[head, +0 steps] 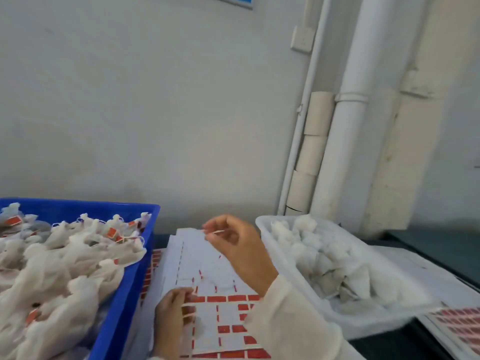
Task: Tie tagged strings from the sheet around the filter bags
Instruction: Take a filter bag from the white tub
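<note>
A white sheet (207, 258) with rows of red tags lies on the table between two bins. My right hand (239, 253) is raised over the sheet's far part and pinches a small red tag (217, 231) with its string between thumb and fingertips. My left hand (174, 315) rests on the sheet's near part, its fingers curled onto the paper beside the red tags. The blue crate (130, 294) at left is heaped with white filter bags (52, 268) that carry red tags. The white tray (342, 323) at right holds loose filter bags (327, 258) without tags.
More tag sheets (457, 326) lie at the lower right on the dark table. A white wall with pipes (348, 141) and stacked paper rolls (309, 157) stands right behind the table.
</note>
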Demonstrator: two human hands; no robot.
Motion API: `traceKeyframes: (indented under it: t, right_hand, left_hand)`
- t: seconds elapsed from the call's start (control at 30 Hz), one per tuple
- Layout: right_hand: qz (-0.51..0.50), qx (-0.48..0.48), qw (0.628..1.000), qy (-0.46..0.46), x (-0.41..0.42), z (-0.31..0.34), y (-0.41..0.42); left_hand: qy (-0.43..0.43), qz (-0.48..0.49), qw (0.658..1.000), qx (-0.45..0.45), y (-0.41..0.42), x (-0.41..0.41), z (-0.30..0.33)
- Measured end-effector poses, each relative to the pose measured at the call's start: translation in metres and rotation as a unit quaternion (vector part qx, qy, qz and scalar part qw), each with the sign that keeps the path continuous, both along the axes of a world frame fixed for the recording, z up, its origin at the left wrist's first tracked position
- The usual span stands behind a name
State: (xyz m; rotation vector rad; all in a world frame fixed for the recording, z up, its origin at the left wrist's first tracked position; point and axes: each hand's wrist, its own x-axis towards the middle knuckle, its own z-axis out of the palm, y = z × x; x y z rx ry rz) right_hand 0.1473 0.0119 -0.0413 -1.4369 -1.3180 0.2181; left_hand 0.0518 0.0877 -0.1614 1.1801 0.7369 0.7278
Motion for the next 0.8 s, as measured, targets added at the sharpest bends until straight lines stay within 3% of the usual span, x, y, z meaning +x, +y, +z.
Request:
traceKeyframes:
  t: [0.07,0.13,0.2,0.4,0.57,0.63,0.7,0.8]
  right_hand:
    - [-0.088,-0.021,0.996,-0.018,0.052,-0.001,-0.043]
    - [-0.171,-0.063,0.983,-0.02,0.102,-0.008,-0.083]
    - [-0.228,-0.12,0.966,-0.021,0.146,-0.018,-0.118]
    - [-0.286,-0.318,0.9,-0.083,0.235,-0.043,-0.18]
    - [-0.417,-0.324,0.843,-0.108,0.284,-0.063,-0.185]
    - [-0.438,-0.348,0.826,-0.07,0.299,-0.069,-0.182]
    - [-0.437,-0.376,0.817,-0.013,0.307,-0.074,-0.178]
    - [-0.429,-0.365,0.826,-0.003,0.312,-0.076,-0.173]
  left_hand:
    - [0.033,0.08,0.996,0.025,0.011,0.011,-0.007]
    - [0.054,0.064,0.995,0.055,0.015,0.015,-0.011]
    - [0.021,0.046,0.998,0.037,0.011,0.019,-0.012]
    - [0.071,0.046,0.994,0.069,0.017,0.022,-0.012]
    - [0.09,0.004,0.995,0.048,0.019,0.021,-0.008]
    - [0.082,0.013,0.996,0.034,0.022,0.024,-0.01]
    - [0.082,0.015,0.996,0.038,0.018,0.025,-0.011]
    - [0.083,0.027,0.996,0.025,0.017,0.027,-0.012]
